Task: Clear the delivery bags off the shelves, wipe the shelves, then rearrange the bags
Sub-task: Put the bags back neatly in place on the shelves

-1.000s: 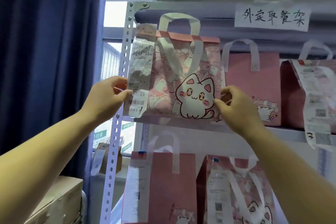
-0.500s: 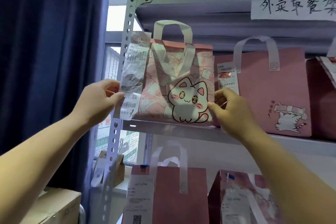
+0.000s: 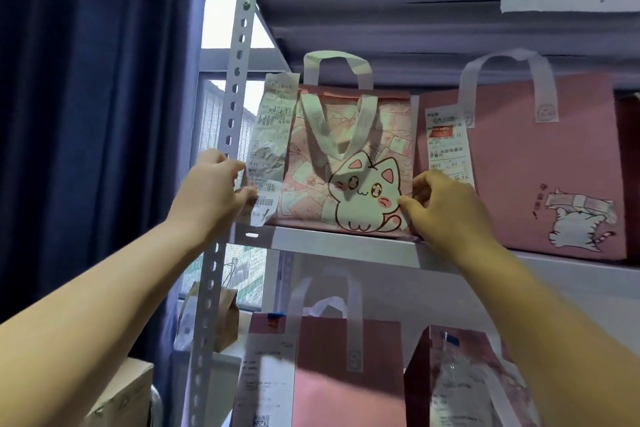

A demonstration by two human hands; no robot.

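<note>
Cat bag [image 3: 349,163] upright on shelf [image 3: 346,247], contents hidden.

The cat bag [image 3: 349,163] stands on the upper shelf [image 3: 346,242] beside the rack post [image 3: 235,90]. A second bag [image 3: 540,177] stands just to its right.

Both our bare forearms extend upward from the lower corners, converging. Our left hand [image 3: 211,196] pinches the left edge of the cat bag [image 3: 346,166], thumb in front, fingers curled behind. Our right hand [image 3: 446,210] grips the right edge likewise, wrist straight.
</note>
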